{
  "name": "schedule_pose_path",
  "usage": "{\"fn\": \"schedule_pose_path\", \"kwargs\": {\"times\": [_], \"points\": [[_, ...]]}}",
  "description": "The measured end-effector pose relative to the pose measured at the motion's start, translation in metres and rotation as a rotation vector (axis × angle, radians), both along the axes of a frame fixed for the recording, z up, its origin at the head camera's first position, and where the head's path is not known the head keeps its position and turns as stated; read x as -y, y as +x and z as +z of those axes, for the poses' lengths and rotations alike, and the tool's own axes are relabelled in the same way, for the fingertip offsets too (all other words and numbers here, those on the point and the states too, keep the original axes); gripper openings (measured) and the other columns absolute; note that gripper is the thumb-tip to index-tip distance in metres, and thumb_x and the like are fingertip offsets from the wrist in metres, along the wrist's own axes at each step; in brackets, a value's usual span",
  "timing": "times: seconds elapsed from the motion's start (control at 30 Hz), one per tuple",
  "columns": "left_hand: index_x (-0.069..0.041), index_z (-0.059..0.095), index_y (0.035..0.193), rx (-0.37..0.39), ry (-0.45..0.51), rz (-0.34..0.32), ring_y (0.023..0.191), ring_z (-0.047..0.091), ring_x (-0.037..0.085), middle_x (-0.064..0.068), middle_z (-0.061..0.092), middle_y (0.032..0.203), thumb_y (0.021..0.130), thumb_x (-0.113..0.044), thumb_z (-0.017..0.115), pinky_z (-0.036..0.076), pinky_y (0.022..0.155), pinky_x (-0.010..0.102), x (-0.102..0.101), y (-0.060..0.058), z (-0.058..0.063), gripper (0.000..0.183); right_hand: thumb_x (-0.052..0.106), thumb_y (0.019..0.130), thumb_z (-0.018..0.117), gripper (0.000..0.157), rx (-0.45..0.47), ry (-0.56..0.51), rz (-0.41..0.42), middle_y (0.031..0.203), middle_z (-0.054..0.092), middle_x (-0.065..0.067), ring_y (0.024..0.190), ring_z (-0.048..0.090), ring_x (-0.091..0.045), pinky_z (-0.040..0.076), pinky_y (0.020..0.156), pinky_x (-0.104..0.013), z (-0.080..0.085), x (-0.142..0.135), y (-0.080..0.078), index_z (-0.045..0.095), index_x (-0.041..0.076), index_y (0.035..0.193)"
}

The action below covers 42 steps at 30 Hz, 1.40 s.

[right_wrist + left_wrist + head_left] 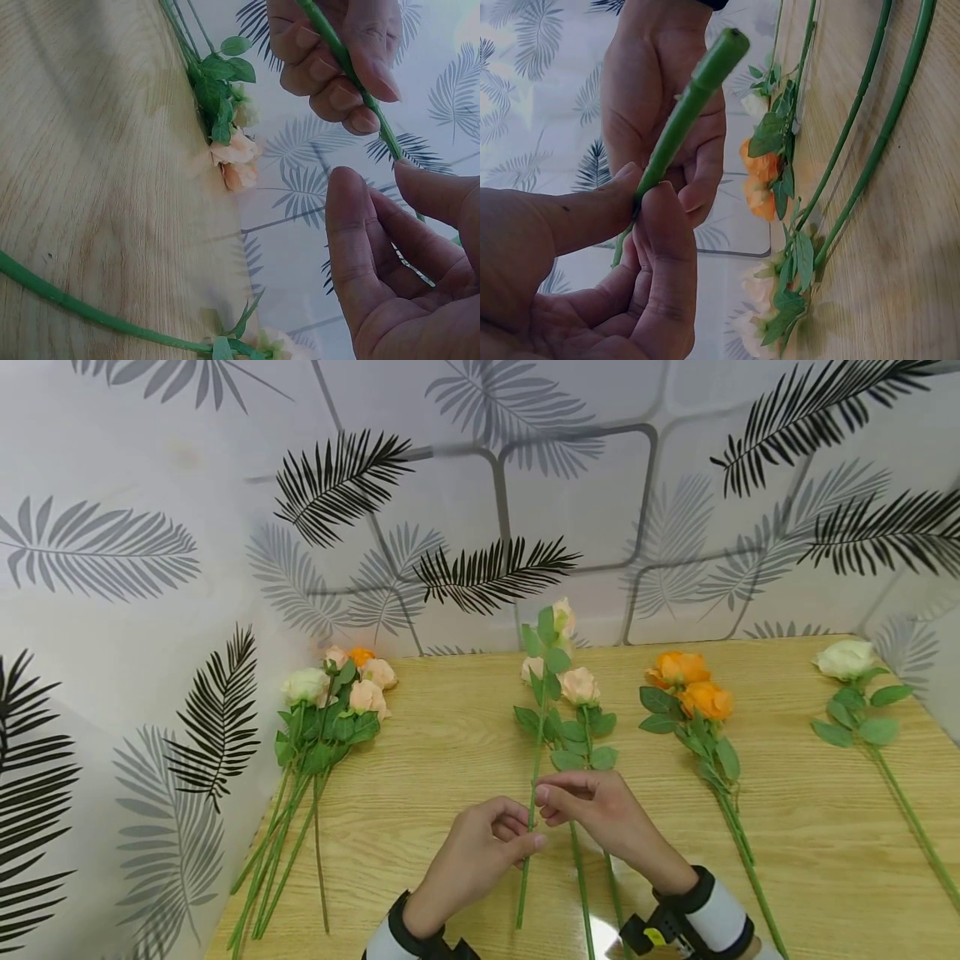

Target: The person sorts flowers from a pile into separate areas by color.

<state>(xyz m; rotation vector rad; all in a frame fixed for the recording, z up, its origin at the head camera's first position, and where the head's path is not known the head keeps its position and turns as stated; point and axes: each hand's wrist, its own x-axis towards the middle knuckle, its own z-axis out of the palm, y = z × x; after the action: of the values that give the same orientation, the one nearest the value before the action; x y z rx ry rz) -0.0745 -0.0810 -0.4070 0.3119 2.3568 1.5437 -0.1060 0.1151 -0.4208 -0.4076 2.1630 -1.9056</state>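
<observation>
My left hand [491, 847] pinches a long green stem between thumb and fingers. The stem belongs to a pale peach artificial rose [564, 618], held upright with its head pointing away from me. In the left wrist view the cut end of the stem [712, 71] rises above the pinch. Just up the stem is my right hand [592, 810], fingertips right beside it. The right wrist view shows a gap between this hand's thumb [435, 191] and its bent forefinger. Beneath the hands lie peach roses [580, 686], their stems running toward me.
On the wooden table [420, 760], a mixed bunch of white, peach and orange roses [367, 697] lies at left. Two orange roses [707, 700] lie right of the hands, and a white rose [846, 658] at far right. Behind stands a leaf-patterned wall [450, 510].
</observation>
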Motion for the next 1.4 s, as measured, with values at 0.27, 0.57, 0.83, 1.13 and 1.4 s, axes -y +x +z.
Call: {"fn": "schedule_pose_path", "kwargs": {"times": [0.27, 0.57, 0.83, 1.13, 1.4], "points": [[-0.003, 0.065, 0.103, -0.021, 0.005, -0.005, 0.068, 0.063, 0.008, 0.002, 0.064, 0.086, 0.084, -0.029, 0.072, 0.056, 0.060, 0.028, -0.007, 0.003, -0.005, 0.033, 0.028, 0.092, 0.063, 0.039, 0.002, -0.040, -0.032, 0.090, 0.070, -0.020, 0.078, 0.069, -0.024, 0.058, 0.071, -0.035, 0.000, 0.001, 0.001, 0.068, -0.006, 0.110], [-0.006, 0.064, 0.099, -0.026, 0.008, -0.013, 0.068, 0.063, 0.007, -0.001, 0.064, 0.082, 0.082, -0.029, 0.073, 0.054, 0.058, 0.023, -0.012, 0.004, -0.007, 0.031, 0.027, 0.090, 0.065, 0.035, 0.019, -0.037, -0.081, 0.089, 0.070, -0.021, 0.074, 0.068, -0.022, 0.058, 0.069, -0.035, 0.001, 0.001, 0.002, 0.069, -0.005, 0.105], [-0.007, 0.066, 0.103, -0.064, -0.034, -0.012, 0.073, 0.065, 0.013, -0.001, 0.066, 0.087, 0.084, -0.039, 0.069, 0.054, 0.059, 0.023, -0.005, 0.002, -0.007, 0.037, 0.026, 0.089, 0.066, 0.036, 0.031, -0.041, -0.084, 0.088, 0.069, -0.019, 0.074, 0.068, -0.023, 0.058, 0.071, -0.041, 0.002, -0.004, 0.001, 0.069, -0.006, 0.105], [-0.011, 0.067, 0.106, -0.129, -0.151, 0.206, 0.080, 0.063, 0.014, 0.001, 0.066, 0.094, 0.089, -0.042, 0.063, 0.054, 0.065, 0.028, 0.053, -0.008, -0.005, 0.035, 0.028, 0.089, 0.067, 0.038, 0.043, -0.008, -0.101, 0.090, 0.069, -0.015, 0.075, 0.069, -0.025, 0.057, 0.073, -0.042, 0.002, -0.013, 0.000, 0.070, -0.006, 0.106], [-0.009, 0.065, 0.112, -0.083, -0.297, 0.455, 0.088, 0.063, 0.020, 0.008, 0.066, 0.102, 0.091, -0.043, 0.061, 0.053, 0.069, 0.033, 0.122, -0.012, -0.004, 0.040, 0.027, 0.090, 0.066, 0.036, 0.019, 0.031, -0.081, 0.086, 0.069, -0.020, 0.073, 0.068, -0.027, 0.057, 0.070, -0.045, -0.003, -0.020, -0.002, 0.070, -0.006, 0.103]]}}
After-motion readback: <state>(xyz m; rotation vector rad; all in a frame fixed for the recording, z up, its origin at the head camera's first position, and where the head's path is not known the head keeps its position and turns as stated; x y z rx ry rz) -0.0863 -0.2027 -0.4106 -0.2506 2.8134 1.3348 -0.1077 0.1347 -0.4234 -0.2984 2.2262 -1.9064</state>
